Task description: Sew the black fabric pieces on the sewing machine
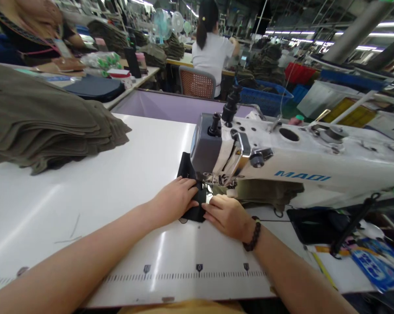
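A black fabric piece (197,201) lies under the needle area of the white sewing machine (301,168), marked MAQI. On its left part my left hand (174,198) rests with fingers stretched out flat, pressing the cloth to the table. My right hand (228,214), a dark beaded bracelet at its wrist, pinches the right edge of the same piece close to the presser foot. The fingertips of both hands are a short gap apart. Behind the needle, olive fabric (269,194) sits under the machine arm; the machine head hides part of the black piece.
A tall stack of olive cut pieces (49,122) covers the table's left side. To the right lie a black tray (310,224) and a blue packet (376,264). A ruler scale runs along the front edge. Beyond the lilac trough, a co-worker (210,56) sits facing away.
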{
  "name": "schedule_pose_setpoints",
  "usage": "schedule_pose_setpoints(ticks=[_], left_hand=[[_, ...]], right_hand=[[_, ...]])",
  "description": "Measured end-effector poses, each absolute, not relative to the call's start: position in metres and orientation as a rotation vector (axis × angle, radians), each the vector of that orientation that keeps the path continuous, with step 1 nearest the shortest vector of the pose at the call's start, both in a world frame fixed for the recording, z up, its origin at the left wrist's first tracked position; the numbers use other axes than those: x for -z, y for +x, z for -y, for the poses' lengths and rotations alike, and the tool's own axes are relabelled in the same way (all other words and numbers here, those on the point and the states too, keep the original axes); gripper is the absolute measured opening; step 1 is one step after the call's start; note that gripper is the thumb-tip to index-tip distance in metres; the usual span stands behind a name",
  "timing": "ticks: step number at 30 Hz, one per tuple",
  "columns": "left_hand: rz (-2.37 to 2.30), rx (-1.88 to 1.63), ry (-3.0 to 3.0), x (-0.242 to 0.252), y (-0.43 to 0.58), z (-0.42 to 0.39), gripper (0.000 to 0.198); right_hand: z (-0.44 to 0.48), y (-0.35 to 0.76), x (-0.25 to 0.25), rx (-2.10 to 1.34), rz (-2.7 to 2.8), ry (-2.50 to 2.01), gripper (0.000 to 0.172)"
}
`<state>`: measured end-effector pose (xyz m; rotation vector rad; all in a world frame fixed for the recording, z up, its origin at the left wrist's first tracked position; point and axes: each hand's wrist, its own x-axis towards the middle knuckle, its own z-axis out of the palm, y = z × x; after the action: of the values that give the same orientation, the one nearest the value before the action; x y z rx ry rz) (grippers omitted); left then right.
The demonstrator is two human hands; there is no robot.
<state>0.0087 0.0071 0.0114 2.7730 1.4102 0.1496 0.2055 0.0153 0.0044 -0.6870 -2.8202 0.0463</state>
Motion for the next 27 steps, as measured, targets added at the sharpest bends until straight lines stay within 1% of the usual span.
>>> schedule_pose_setpoints(ticks=[11, 27], left_hand=[[-1.549, -0.219, 2.701, -0.004, 0.013, -0.008, 0.029], [-1.528, -0.301, 2.728, 0.000, 0.012, -0.013, 0.025]], right_hand=[[-0.014, 0.204, -0.003, -0.093, 2.821, -0.938, 0.025], [-0.015, 0.201, 0.005, -0.031, 2.762, -1.007, 0.027]])
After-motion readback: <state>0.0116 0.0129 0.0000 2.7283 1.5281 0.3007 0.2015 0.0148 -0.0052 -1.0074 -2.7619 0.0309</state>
